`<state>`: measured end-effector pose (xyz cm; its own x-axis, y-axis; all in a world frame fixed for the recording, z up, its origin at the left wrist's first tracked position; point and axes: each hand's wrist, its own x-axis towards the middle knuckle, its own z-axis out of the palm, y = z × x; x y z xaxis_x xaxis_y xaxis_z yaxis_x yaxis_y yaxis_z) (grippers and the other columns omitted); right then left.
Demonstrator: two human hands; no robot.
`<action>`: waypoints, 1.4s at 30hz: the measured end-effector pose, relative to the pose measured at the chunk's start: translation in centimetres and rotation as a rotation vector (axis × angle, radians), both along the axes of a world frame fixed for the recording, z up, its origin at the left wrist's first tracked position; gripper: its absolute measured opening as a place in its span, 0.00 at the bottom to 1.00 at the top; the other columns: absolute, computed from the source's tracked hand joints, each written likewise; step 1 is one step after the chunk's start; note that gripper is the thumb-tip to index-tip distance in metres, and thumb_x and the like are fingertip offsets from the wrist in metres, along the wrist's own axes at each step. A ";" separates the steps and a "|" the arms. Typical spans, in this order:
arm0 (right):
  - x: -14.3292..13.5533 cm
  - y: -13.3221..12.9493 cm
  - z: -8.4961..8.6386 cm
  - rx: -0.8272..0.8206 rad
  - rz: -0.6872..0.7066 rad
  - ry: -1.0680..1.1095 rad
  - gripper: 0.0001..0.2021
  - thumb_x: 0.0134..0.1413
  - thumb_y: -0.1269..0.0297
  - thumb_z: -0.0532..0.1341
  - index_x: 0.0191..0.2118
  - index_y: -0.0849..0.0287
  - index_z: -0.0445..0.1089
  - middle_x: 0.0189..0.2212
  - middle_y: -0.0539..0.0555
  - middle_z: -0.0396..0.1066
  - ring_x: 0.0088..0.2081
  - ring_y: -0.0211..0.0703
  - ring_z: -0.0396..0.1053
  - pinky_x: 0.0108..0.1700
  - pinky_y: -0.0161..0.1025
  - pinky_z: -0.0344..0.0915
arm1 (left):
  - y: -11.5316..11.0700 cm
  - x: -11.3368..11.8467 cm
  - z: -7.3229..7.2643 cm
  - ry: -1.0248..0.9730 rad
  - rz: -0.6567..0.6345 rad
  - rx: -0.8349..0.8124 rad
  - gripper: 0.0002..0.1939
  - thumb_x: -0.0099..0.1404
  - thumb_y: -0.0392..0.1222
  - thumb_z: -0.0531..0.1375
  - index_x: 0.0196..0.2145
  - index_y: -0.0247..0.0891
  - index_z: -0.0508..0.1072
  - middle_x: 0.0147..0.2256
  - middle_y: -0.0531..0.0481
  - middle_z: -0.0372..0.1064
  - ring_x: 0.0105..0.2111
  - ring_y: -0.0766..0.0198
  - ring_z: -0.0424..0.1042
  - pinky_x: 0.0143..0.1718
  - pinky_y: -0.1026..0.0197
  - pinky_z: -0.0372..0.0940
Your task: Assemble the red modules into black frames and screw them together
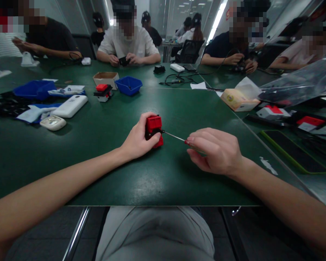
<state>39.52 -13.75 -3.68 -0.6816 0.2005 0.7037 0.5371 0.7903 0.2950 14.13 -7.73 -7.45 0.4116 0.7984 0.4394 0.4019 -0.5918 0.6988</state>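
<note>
Bare hands and forearms, grey clothing

We gripped a red-and-black block in our left hand, the thumb across its near side. In our right hand we held a thin screwdriver, its tip at the block's right side. Farther back on the green table we saw a blue tray beside an open cardboard box. Across from us, a person in a white shirt held a small black object with both hands.
</note>
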 end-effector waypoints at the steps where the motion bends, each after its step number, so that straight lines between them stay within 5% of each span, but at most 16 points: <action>1: 0.0 0.0 0.0 0.017 0.013 0.003 0.09 0.64 0.71 0.58 0.49 0.61 0.65 0.35 0.57 0.78 0.34 0.44 0.74 0.36 0.40 0.72 | 0.0 0.0 0.0 0.005 0.004 0.005 0.28 0.64 0.46 0.61 0.58 0.40 0.57 0.43 0.47 0.71 0.39 0.58 0.71 0.45 0.50 0.68; 9: 0.1 -0.3 0.0 0.016 -0.035 -0.029 0.04 0.66 0.69 0.59 0.46 0.58 0.67 0.27 0.51 0.75 0.28 0.40 0.71 0.31 0.38 0.66 | -0.1 0.1 0.1 0.021 0.008 0.020 0.28 0.64 0.47 0.61 0.58 0.41 0.57 0.44 0.47 0.71 0.38 0.57 0.71 0.44 0.49 0.68; 14: 0.2 -0.2 0.2 0.058 -0.019 -0.053 0.07 0.62 0.71 0.61 0.46 0.59 0.67 0.35 0.56 0.78 0.34 0.44 0.74 0.32 0.40 0.67 | -0.1 0.0 0.1 0.006 0.005 0.010 0.26 0.65 0.47 0.60 0.58 0.41 0.58 0.43 0.47 0.72 0.40 0.57 0.73 0.46 0.50 0.69; 20: 0.2 -0.3 0.0 -0.022 -0.023 -0.013 0.02 0.65 0.71 0.61 0.42 0.58 0.68 0.26 0.49 0.76 0.26 0.37 0.72 0.29 0.36 0.65 | 0.0 -0.1 0.1 0.004 0.009 0.011 0.27 0.65 0.47 0.60 0.58 0.40 0.58 0.44 0.47 0.72 0.40 0.56 0.73 0.46 0.50 0.69; 26: 0.4 0.3 -0.2 -0.021 0.044 0.022 0.09 0.62 0.72 0.61 0.47 0.58 0.66 0.35 0.56 0.79 0.35 0.43 0.77 0.35 0.38 0.73 | -0.1 -0.1 0.0 0.010 0.000 0.015 0.27 0.65 0.48 0.61 0.58 0.40 0.58 0.45 0.46 0.73 0.41 0.55 0.74 0.46 0.49 0.69; 42: -1.1 -0.3 -1.2 -0.127 0.137 0.061 0.03 0.65 0.70 0.61 0.43 0.58 0.67 0.34 0.54 0.79 0.31 0.39 0.76 0.34 0.36 0.70 | 0.0 -0.3 -0.5 0.063 0.010 0.071 0.30 0.64 0.49 0.62 0.60 0.42 0.58 0.47 0.44 0.72 0.40 0.55 0.74 0.44 0.50 0.70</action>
